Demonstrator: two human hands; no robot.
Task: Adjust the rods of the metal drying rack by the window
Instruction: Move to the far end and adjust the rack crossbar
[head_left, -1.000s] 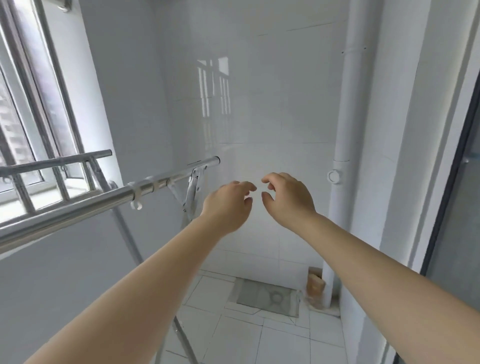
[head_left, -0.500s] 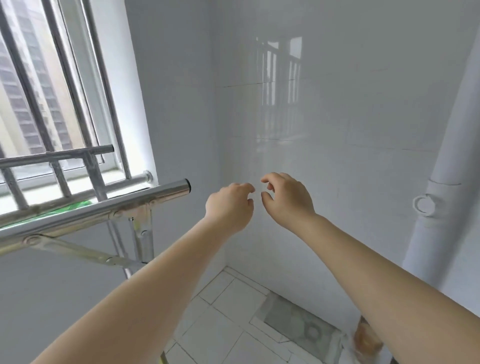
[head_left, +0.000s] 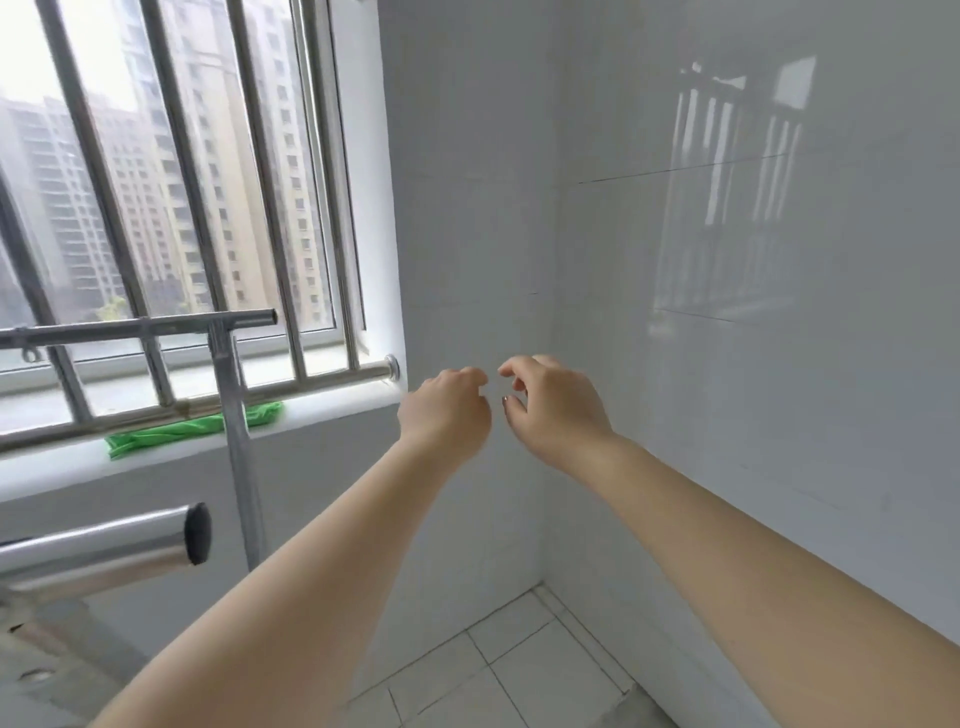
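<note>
White tiled corner by the barred window (head_left: 171, 171) | our left hand (head_left: 447, 413) and right hand (head_left: 556, 408) hung side by side in mid-air, fingers loosely curled, gripping nothing | drying rack (head_left: 228, 374) stood left under the window (thick rod (head_left: 104, 545) nearest us), apart from both hands | green cloth (head_left: 192, 426) lay on the sill.

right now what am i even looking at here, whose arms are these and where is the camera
The camera sits on a person's head, looking forward and down, so the two bare arms are the wearer's own. The left hand and right hand hover close together in front of a white tiled wall, fingers curled, holding nothing. To the left is a barred window. Before it stands the metal drying rack; one thick rod ends near the left forearm. A green cloth lies on the window sill.
</note>
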